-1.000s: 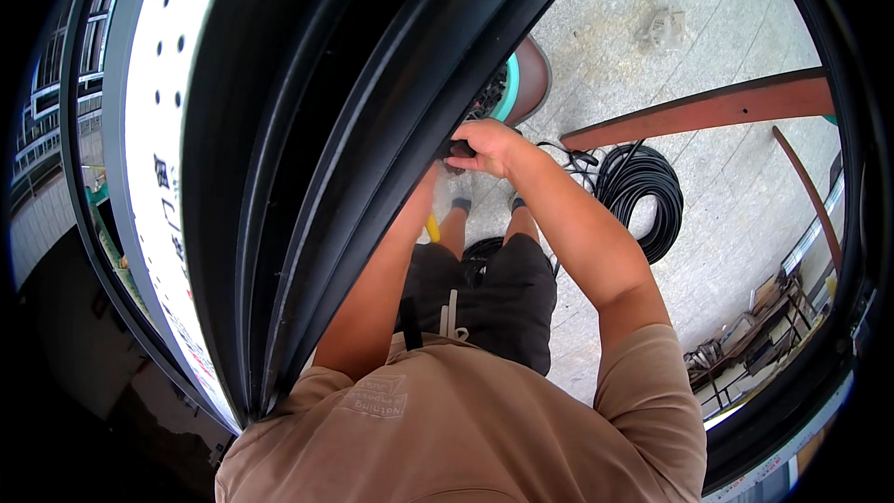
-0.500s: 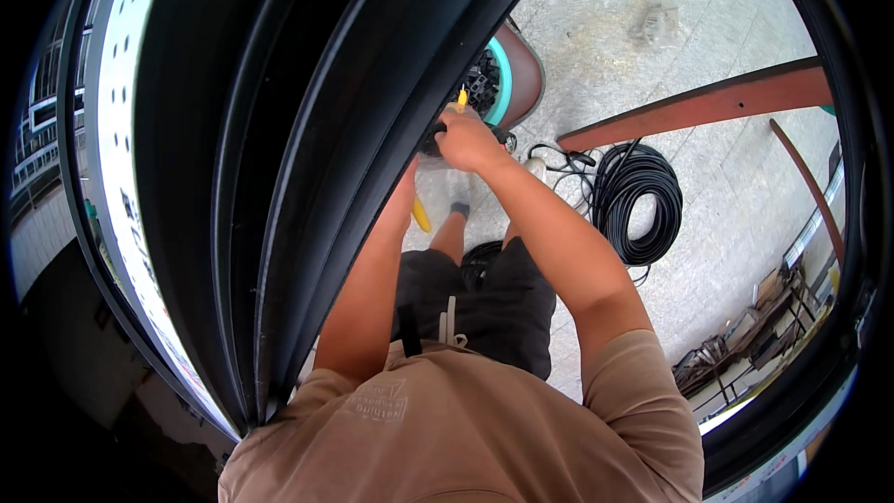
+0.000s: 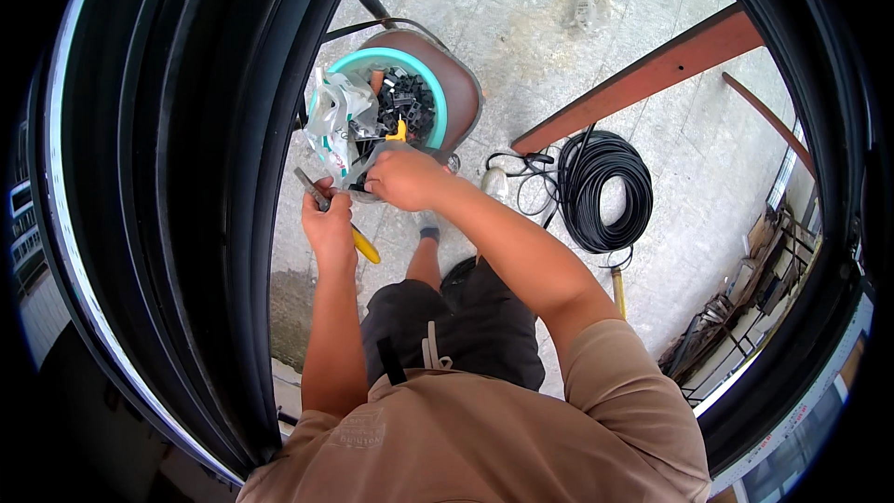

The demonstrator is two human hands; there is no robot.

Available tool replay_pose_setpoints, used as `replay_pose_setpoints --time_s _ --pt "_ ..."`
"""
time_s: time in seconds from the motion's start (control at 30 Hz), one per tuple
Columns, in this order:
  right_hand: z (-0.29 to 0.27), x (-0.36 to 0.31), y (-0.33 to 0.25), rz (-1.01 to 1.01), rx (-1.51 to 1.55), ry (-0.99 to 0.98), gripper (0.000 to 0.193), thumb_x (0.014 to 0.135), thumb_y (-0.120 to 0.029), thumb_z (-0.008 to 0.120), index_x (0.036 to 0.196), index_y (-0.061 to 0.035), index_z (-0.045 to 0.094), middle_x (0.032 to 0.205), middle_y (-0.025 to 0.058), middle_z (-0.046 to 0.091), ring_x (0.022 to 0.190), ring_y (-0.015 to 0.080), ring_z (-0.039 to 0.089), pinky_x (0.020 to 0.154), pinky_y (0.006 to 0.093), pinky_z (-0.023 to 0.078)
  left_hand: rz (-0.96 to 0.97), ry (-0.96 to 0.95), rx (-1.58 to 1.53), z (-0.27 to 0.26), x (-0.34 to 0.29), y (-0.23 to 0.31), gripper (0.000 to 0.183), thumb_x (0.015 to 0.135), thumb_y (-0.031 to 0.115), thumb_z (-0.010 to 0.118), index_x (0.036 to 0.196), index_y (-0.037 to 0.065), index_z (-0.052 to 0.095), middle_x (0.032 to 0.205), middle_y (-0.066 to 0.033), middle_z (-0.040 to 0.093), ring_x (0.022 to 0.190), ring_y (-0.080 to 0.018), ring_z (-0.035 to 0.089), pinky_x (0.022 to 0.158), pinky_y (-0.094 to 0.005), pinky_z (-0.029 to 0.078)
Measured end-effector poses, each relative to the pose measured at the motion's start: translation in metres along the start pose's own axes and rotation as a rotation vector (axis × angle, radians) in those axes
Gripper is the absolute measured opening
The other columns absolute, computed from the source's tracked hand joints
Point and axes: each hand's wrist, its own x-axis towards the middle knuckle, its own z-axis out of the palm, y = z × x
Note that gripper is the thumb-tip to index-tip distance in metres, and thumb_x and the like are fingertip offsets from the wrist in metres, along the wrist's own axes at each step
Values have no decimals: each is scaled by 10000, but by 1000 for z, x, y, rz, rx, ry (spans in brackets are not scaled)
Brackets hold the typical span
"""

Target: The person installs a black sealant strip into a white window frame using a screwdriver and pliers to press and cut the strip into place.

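Nearest, at left, a black frame rises beside the person. Beyond it, the left hand has its fingers closed around a yellow-handled tool, metal end pointing away from the body. The right hand is at the near edge of the turquoise tub, fingers curled over clear plastic. Dark bits show beside these fingers; whether they are gripped cannot be told.

Status, as judged: the tool is in hand; handling at the tub is under way and unfinished. Many small black parts lie loose in the tub, and a printed plastic bag rests at its left side. No part is clearly seen lifted out.

Farther out, a brown stool stands under the tub. A black cable coil lies on the floor, near a brown beam.
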Motion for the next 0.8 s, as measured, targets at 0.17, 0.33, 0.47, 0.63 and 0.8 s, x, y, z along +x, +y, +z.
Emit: replay_pose_setpoints --time_s 0.17,0.33,0.47,0.63,0.8 --pt "-18 -42 -24 -93 298 207 248 1092 -261 714 1111 -36 819 1034 143 800 975 360 770 880 468 599 62 19 -1 -13 -13 11 370 963 -76 717 1311 34 660 1029 -12 621 770 -78 564 677 -259 456" --pt "-52 -18 15 240 347 800 174 1065 -150 762 1174 -20 801 895 130 794 764 245 746 741 375 596 133 33 113 -15 -16 16 355 966 -53 700 1311 9 648 1017 -19 649 811 -108 596 737 -276 489" --pt "-55 40 84 232 -436 219 697 954 -48 774 1622 -168 615 1613 206 593 1482 387 580 1168 453 543 282 19 165 -13 -18 20 338 980 -36 715 1308 26 665 1057 -2 648 913 -100 601 820 -278 495" --pt "-25 95 127 136 -924 -134 759 1026 -206 768 1734 -260 499 1825 174 397 1608 363 465 1256 445 434 294 13 204 -11 -19 28 358 972 -59 733 1314 33 679 1118 1 635 991 -91 587 894 -281 495" --pt "-14 105 133 152 -1027 -209 630 1066 -292 735 1661 -230 540 1704 185 509 1546 375 506 1193 424 455 300 33 295 -13 -20 39 359 972 -62 726 1314 32 670 1103 4 629 972 -88 584 868 -271 486"
